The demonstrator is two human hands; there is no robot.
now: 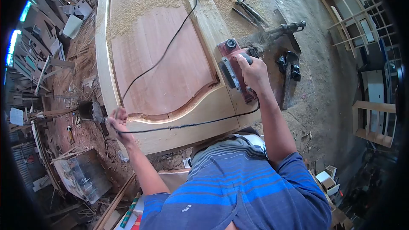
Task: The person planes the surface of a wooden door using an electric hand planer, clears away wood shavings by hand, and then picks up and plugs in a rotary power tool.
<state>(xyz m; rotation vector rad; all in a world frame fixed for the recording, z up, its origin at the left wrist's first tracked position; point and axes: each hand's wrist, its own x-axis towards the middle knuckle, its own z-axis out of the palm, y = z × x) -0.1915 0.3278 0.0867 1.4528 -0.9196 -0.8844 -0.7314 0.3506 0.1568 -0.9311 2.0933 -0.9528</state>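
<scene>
My right hand (255, 73) is wrapped round the handle of a red electric planer (228, 52), which sits on the near right corner of a wooden door (159, 68). A black power cord (200, 123) runs from the planer's rear across to my left hand (120, 121), closed round it over the door's left edge. From there the cord goes on up across the door's smooth reddish panel. The door has a pale frame with a curved inner edge, and wood shavings (155, 0) cover the panel's far part.
Right of the door, a hammer (251, 10) and a metal clamp (285, 27) lie on a dusty surface, with a black plastic bag (289, 64) nearby. Scrap wood (47, 30) fills the left side. Wooden cabinet frames (375, 121) stand on the right.
</scene>
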